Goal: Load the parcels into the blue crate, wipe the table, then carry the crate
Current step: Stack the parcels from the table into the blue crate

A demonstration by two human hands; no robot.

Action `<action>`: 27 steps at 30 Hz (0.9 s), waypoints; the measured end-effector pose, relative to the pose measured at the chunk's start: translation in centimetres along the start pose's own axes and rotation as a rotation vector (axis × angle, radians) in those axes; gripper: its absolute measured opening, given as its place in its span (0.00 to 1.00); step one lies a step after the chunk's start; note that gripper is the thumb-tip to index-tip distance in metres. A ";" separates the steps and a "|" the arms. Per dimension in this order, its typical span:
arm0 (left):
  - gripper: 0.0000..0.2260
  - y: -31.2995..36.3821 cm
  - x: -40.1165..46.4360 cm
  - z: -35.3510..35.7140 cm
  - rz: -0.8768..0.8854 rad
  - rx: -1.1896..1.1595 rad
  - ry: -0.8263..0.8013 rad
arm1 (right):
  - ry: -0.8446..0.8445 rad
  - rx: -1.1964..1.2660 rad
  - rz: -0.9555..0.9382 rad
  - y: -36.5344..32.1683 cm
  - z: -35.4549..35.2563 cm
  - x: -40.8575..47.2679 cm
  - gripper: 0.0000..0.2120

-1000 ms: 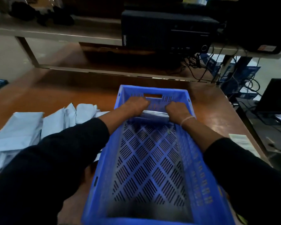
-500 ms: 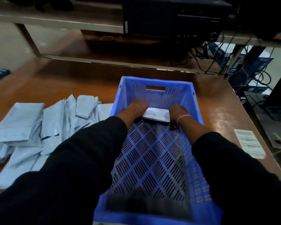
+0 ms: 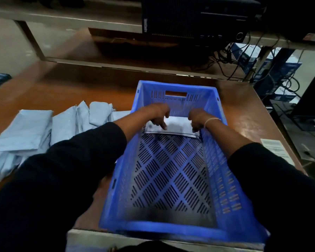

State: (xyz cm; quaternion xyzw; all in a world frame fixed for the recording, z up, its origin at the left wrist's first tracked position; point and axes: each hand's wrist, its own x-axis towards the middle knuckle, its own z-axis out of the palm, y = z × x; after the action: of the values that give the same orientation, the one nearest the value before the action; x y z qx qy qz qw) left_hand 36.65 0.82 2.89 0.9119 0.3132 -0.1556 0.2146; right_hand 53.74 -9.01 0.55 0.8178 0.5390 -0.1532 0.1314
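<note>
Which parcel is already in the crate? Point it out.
The flat parcel under both hands at the blue crate's far end; the others lie on the table.

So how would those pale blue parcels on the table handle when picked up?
The pale blue parcels look like soft poly mailers: creased and slumped, so probably floppy and light. Their smooth film may be slippery, and the overlapped pile could slide apart.

A parcel-packing workroom. Grey mailer bags [image 3: 44,128] heap on a wooden table [image 3: 62,88] beside a computer tower [image 3: 195,17] (cables [image 3: 225,59] dangling) and stacked boxes [image 3: 273,70].
</note>
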 end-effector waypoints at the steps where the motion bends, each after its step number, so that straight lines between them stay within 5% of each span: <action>1: 0.26 -0.2 -1.1 -0.5 0.056 -0.082 0.061 | 0.035 0.027 -0.018 0.0 -0.8 -0.6 0.29; 10: 0.13 -7.8 -12.3 -0.6 0.259 -0.901 0.549 | 0.325 0.745 -0.235 -5.4 -5.3 -5.4 0.11; 14: 0.13 -13.7 -15.1 -0.2 0.148 -0.906 0.622 | 0.389 0.799 -0.366 -11.7 -7.4 -5.7 0.05; 18: 0.10 -19.6 -17.0 1.1 -0.026 -0.942 0.689 | 0.282 0.846 -0.489 -18.8 -7.9 -5.2 0.05; 23: 0.10 -24.1 -18.9 3.0 -0.157 -0.991 0.762 | 0.029 0.719 -0.388 -26.1 -6.2 -3.3 0.10; 27: 0.10 -26.3 -20.0 3.8 -0.207 -1.023 0.789 | 0.038 0.717 -0.167 -29.7 -4.5 -0.8 0.18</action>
State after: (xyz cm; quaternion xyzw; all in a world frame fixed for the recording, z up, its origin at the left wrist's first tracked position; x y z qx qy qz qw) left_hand 4.19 7.63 0.24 0.6487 0.4891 0.3394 0.4742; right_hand 26.53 3.50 3.51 0.7679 0.5182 -0.3274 -0.1863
